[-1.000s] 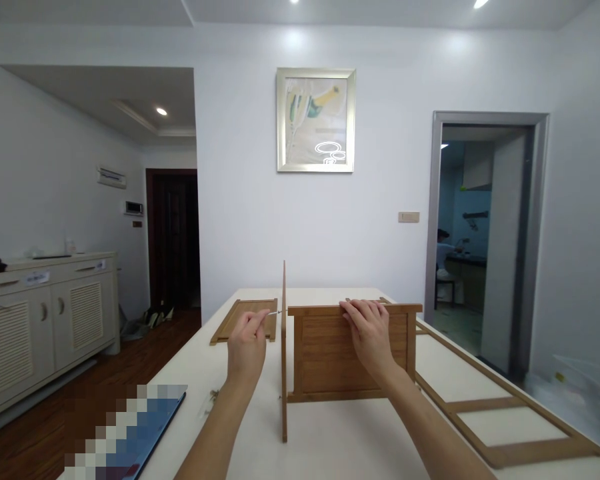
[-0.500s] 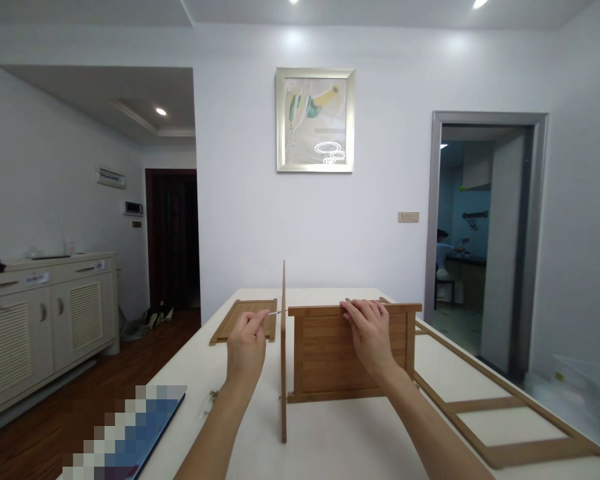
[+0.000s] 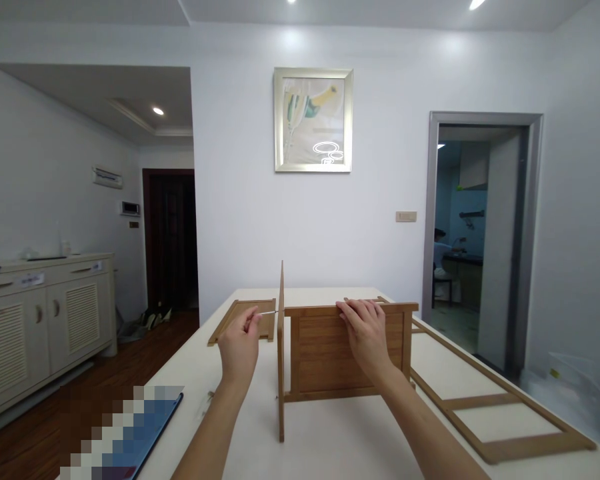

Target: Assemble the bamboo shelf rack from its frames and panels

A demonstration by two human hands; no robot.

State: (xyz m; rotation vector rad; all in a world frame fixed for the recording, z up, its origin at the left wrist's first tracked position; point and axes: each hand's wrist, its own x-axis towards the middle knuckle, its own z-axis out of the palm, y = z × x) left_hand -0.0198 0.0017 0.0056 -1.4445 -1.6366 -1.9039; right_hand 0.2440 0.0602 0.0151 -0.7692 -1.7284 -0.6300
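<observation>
My left hand (image 3: 240, 340) is closed in a pinch on a thin silver rod that looks like a hex key (image 3: 267, 312). The rod's tip meets the left face of an upright wooden frame (image 3: 281, 373), seen edge-on. To the right of that frame stands a brown wooden panel (image 3: 325, 353) on its long side, its left end against the frame. Fingers of my right hand (image 3: 364, 330) are bent over the panel's top edge and grip it. Whatever lies behind the panel near those fingertips is mostly hidden.
Another wooden panel (image 3: 245, 313) lies flat at the table's far left. A long wooden frame (image 3: 510, 450) lies along the right side. At the left edge is a partly pixelated flat device (image 3: 155, 427). A person (image 3: 443, 253) sits beyond the doorway.
My left hand has drawn slightly left and turned, showing more of the rod. My right hand keeps its grip on the panel. The view has shifted slightly.
</observation>
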